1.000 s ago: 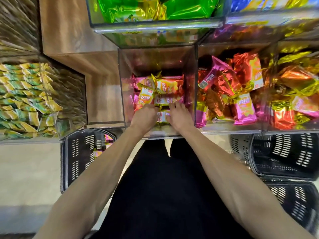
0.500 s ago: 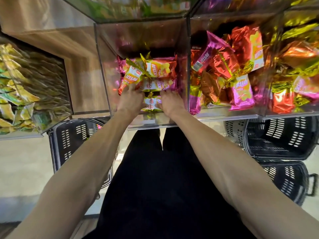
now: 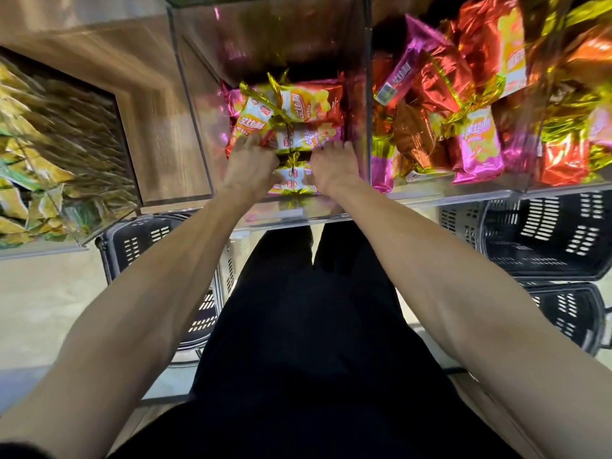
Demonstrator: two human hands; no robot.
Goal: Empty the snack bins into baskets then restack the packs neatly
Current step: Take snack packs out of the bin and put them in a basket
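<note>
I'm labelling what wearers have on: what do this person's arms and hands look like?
Both forearms are bare. The left hand and right hand wear no gloves, and no watch or bracelet shows at either wrist.

One wide-angle view, worn on the person's head, looks forward and steeply down, close over the front edge of the clear snack bin (image 3: 271,44), with black baskets (image 3: 546,233) showing beneath it.
</note>
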